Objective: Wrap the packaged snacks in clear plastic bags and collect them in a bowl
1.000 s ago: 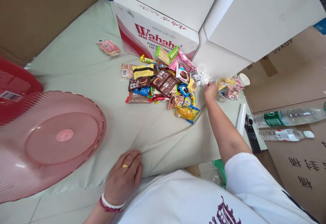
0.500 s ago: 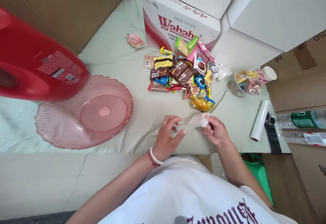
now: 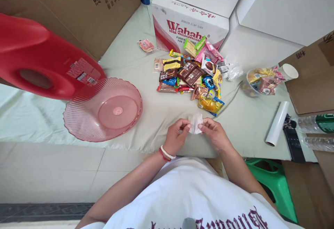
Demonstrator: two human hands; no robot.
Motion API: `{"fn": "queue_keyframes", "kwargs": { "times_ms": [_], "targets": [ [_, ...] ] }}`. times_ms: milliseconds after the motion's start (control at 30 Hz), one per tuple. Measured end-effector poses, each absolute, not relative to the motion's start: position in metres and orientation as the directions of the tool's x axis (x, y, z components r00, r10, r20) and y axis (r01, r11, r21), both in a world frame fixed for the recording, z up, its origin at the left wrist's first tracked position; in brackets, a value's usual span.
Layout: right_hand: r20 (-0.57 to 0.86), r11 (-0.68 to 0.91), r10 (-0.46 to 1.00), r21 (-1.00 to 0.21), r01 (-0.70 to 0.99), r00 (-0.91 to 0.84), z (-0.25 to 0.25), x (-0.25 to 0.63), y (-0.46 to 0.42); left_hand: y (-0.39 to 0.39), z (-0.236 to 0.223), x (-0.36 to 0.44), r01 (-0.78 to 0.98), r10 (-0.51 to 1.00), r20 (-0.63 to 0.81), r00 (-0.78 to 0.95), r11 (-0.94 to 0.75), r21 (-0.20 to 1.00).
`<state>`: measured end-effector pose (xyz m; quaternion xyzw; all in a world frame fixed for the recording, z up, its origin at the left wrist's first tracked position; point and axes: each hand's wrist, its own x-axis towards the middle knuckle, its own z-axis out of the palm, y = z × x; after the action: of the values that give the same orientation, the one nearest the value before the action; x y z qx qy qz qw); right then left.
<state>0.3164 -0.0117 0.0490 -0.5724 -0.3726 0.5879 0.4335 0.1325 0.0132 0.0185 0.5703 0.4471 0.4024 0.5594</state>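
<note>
Between my two hands is a small, whitish see-through plastic bag [image 3: 195,124], somewhat crumpled. My left hand [image 3: 176,138] pinches its left edge between thumb and fingertips. On the opposite edge, my right hand [image 3: 216,134] grips it the same way. Just beyond my hands lies a heap of wrapped snacks [image 3: 191,73] in brown, yellow, blue and pink packets. More crumpled clear plastic bags [image 3: 233,70] rest at the heap's right side.
A pink ribbed plate [image 3: 78,119] stands left, by a large red jug [image 3: 52,60]. To the right are a clear tub of snacks [image 3: 263,79], a paper cup [image 3: 289,71], a white roll [image 3: 277,123] and plastic bottles [image 3: 317,123]. A Wahaha carton [image 3: 193,24] stands behind the heap.
My right hand has come back from beside the heap with the plastic bag. My left hand has lifted off the table edge and now pinches the bag too. The view has shifted.
</note>
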Motion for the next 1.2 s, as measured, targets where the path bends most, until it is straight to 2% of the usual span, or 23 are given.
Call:
{"fn": "queue_keyframes", "kwargs": {
  "times_ms": [133, 233, 333, 400, 533, 633, 700, 767, 833, 933, 1000, 1067, 1133, 1200],
  "targets": [
    [-0.428, -0.408, 0.9, -0.895, -0.18, 0.086, 0.047, 0.342, -0.018, 0.023, 0.015, 0.112, -0.039, 0.967, -0.172, 0.188, 0.183, 0.982],
    [-0.433, -0.405, 0.893, -0.892, -0.199, 0.124, 0.044, 0.359, -0.023, 0.027, 0.015, 0.099, -0.055, 0.969, -0.193, 0.152, 0.203, 0.978],
    [-0.415, -0.394, 0.895, -0.907, -0.146, 0.162, 0.037, 0.367, -0.028, 0.027, 0.014, 0.094, -0.057, 0.976, -0.173, 0.129, 0.182, 0.982],
    [-0.373, -0.37, 0.902, -0.928, -0.055, 0.217, 0.034, 0.368, -0.03, 0.025, 0.011, 0.093, -0.073, 0.979, -0.155, 0.129, 0.165, 0.984],
    [-0.182, -0.259, 0.937, -0.935, 0.243, 0.299, 0.033, 0.353, -0.029, 0.02, 0.008, 0.097, -0.151, 0.964, -0.164, 0.21, 0.198, 0.968],
    [-0.092, -0.141, 0.988, -0.876, 0.461, 0.127, 0.034, 0.326, -0.022, 0.017, 0.012, 0.101, -0.212, 0.94, -0.173, 0.296, 0.241, 0.947],
    [-0.063, -0.055, 0.998, -0.795, 0.605, 0.007, 0.029, 0.31, -0.014, 0.016, 0.016, 0.103, -0.27, 0.922, -0.195, 0.334, 0.292, 0.918],
    [-0.047, -0.01, 0.998, -0.752, 0.659, -0.039, 0.023, 0.301, -0.007, 0.016, 0.02, 0.102, -0.337, 0.915, -0.226, 0.336, 0.34, 0.878],
    [-0.054, -0.031, 0.998, -0.822, 0.569, -0.024, 0.017, 0.302, -0.002, 0.017, 0.021, 0.098, -0.392, 0.917, -0.257, 0.307, 0.368, 0.843],
    [-0.196, -0.197, 0.98, -0.959, 0.202, 0.025, 0.019, 0.317, -0.003, 0.018, 0.016, 0.088, -0.432, 0.919, -0.303, 0.252, 0.387, 0.815],
    [-0.314, -0.31, 0.946, -0.949, -0.052, 0.084, 0.026, 0.331, -0.008, 0.019, 0.012, 0.082, -0.451, 0.919, -0.323, 0.228, 0.393, 0.801],
    [-0.381, -0.34, 0.91, -0.912, -0.228, 0.165, 0.033, 0.347, -0.014, 0.02, 0.009, 0.079, -0.468, 0.92, -0.331, 0.21, 0.392, 0.792],
    [-0.412, -0.333, 0.882, -0.888, -0.316, 0.229, 0.036, 0.364, -0.022, 0.02, 0.007, 0.077, -0.469, 0.924, -0.327, 0.197, 0.382, 0.797],
    [-0.428, -0.346, 0.847, -0.894, -0.283, 0.315, 0.035, 0.379, -0.03, 0.021, 0.005, 0.076, -0.426, 0.936, -0.306, 0.175, 0.352, 0.833]
  ]
}}
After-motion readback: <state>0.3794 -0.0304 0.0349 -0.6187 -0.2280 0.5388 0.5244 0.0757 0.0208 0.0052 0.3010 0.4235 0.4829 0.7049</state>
